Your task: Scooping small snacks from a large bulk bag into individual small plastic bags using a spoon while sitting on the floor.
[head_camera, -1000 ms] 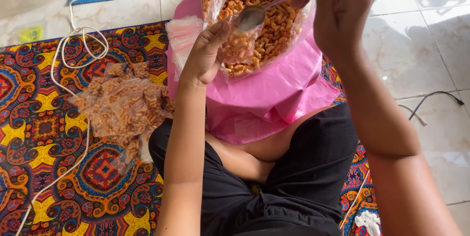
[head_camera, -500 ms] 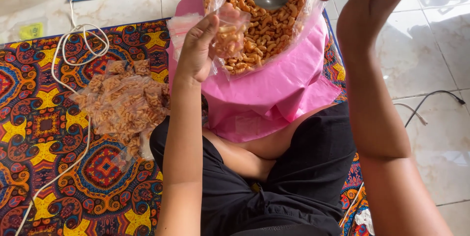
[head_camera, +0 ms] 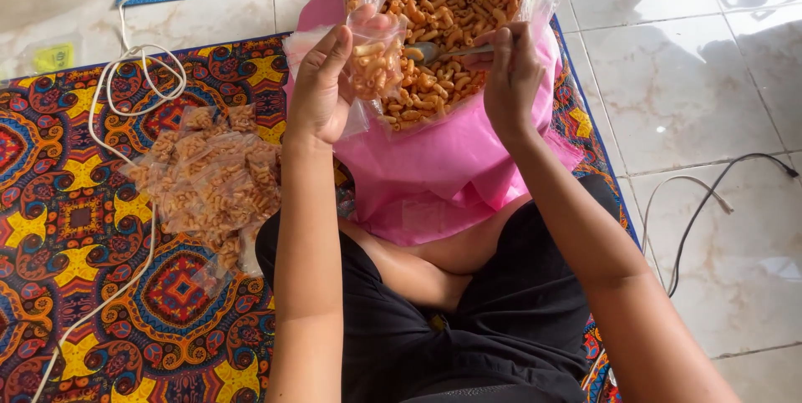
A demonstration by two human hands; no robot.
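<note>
Head view: you sit on a patterned mat (head_camera: 83, 286) with a pink sheet (head_camera: 443, 177) on your lap, and on it a big clear bag (head_camera: 451, 2) lies open, full of curled orange snacks. Your left hand (head_camera: 322, 90) pinches a small bag (head_camera: 372, 65), part filled, at the big bag's left edge; your right hand (head_camera: 511, 77) is closed around a spoon (head_camera: 434, 52) dipped in the snacks. Filled packets (head_camera: 209, 177) are piled on the mat to your left, with bare tile (head_camera: 710, 77) to your right.

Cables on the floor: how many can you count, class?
3: a white cable looped over the patterned mat at left; a black cable and a white cable on the tiles at right.
</note>
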